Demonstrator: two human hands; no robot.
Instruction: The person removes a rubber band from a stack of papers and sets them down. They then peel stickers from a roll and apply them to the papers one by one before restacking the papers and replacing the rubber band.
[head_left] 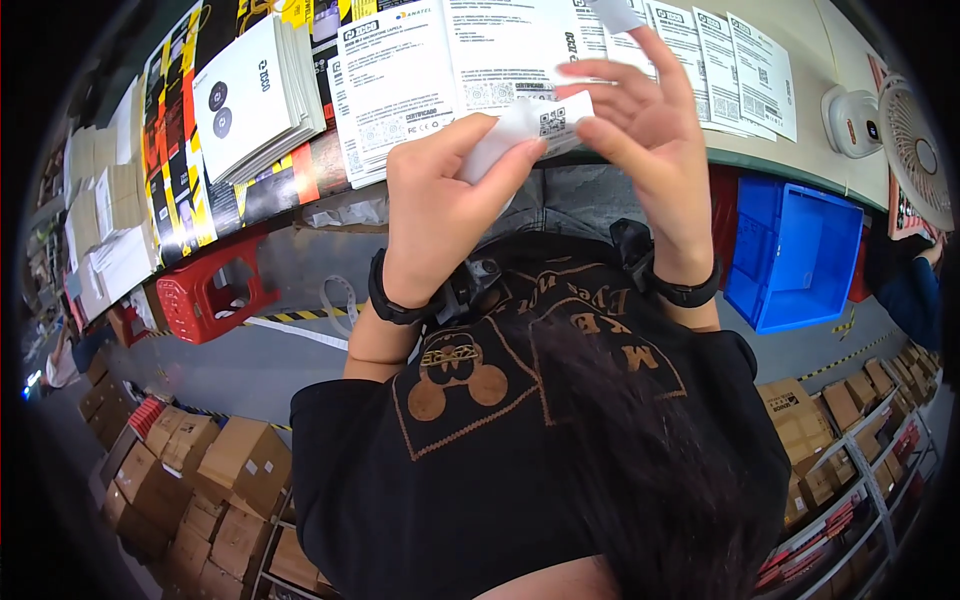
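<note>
Both of my hands are raised over the table edge and hold one small folded white paper leaflet (520,128) with black print between them. My left hand (440,205) pinches its left end between thumb and fingers. My right hand (645,130) grips its right end, fingers spread over the top, and a second white slip (613,14) sticks up above those fingers. Each wrist wears a black band. Just behind my hands, printed white sheets (440,70) lie spread on the table.
A stack of white booklets (255,95) lies at the left on black and yellow sheets. More printed slips (740,70) lie at the right, near a small white fan (900,130). A blue bin (795,255) and a red stool (205,290) stand on the floor. Cardboard boxes (200,480) fill shelves behind.
</note>
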